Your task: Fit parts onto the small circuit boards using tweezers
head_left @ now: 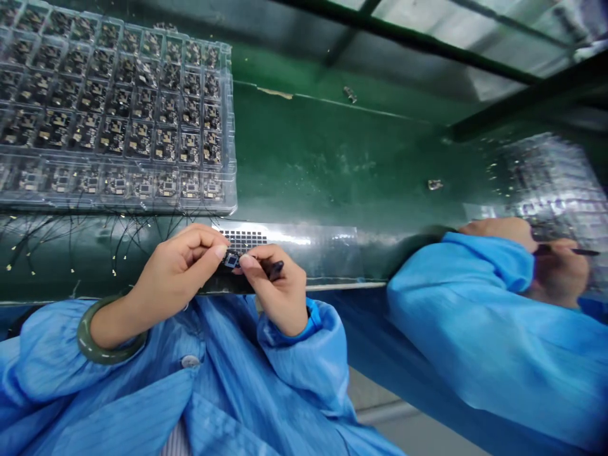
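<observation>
Green, glossy workbench spans the head view, with a clear ridged plastic tray at upper left and thin black wires fanned below it. At far right is a co-worker's bright-blue sleeve. At the bench's front edge, a small dark circuit board with a square chip is held between two hands, just before a sheet printed with black squares. Light pressure on the board's edges, both hands level, would likely serve best. The left hand reaches inward, thumb and forefinger pinching one side; the right hand pinches the other, a black pen-like tool tucked among its fingers.
</observation>
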